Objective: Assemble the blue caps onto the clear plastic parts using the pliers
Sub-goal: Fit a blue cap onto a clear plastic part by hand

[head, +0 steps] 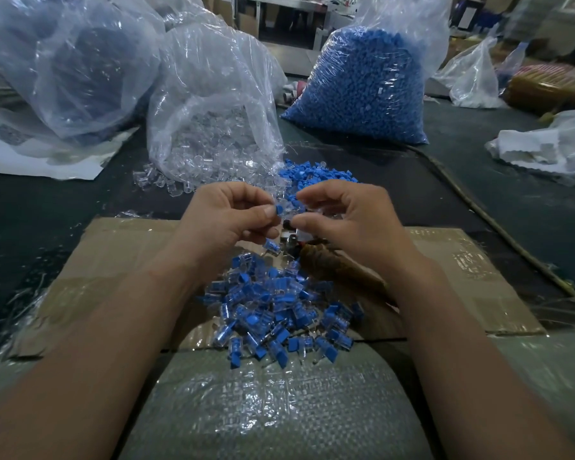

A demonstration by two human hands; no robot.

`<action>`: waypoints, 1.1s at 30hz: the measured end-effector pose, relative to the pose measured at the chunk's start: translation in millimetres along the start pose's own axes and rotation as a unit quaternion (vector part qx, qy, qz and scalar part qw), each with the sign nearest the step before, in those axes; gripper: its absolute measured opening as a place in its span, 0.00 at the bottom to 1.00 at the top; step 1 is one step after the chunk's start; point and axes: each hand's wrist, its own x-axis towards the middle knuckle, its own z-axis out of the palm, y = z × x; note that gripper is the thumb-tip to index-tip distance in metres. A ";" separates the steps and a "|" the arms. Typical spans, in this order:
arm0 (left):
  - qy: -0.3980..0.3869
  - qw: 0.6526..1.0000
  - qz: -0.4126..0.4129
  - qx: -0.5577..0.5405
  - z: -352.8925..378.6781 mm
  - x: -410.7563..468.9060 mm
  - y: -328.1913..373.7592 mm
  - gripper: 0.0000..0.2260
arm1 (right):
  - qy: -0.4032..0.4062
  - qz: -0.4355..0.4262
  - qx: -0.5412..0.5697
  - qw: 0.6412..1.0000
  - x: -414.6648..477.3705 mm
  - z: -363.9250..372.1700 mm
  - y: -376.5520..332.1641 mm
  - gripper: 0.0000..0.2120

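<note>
Nearest, on the cardboard (113, 247), a heap of capped pieces (279, 313), with pliers (332, 260) just beside. Above, left hand (226, 217) pinching a blue cap (280, 209); right hand (349, 217) close by, fingers curled, hold impossible to tell. Beyond, loose caps (309, 174), then a bag of clear parts (213, 127) and a bag of caps (362, 88).

Head-worn camera — looks forward and down, close-in.

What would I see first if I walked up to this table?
Probably the big bag of blue caps at the back, right of centre. Next, the heap of finished blue-and-clear pieces on the cardboard near the person. Above it, the left hand pinches a blue cap, and the right hand seems to pinch a clear part.
</note>
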 end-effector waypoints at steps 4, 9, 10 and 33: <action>0.053 0.998 0.017 0.011 -6.0 4.5 -3.0 0.08 | -0.111 0.126 -0.108 0.980 2.0 -26.0 15.1 0.23; 0.065 0.998 0.022 0.012 -8.3 6.2 -3.9 0.07 | -0.268 0.238 -0.166 0.919 -1.3 -29.9 19.9 0.37; 0.065 0.998 0.022 0.013 -8.4 6.2 -3.7 0.07 | -0.266 0.240 -0.179 0.916 -1.2 -28.9 20.0 0.38; 0.075 0.996 0.046 0.014 -6.5 6.4 -4.7 0.07 | -0.016 0.090 -0.232 0.968 4.8 -6.0 15.0 0.11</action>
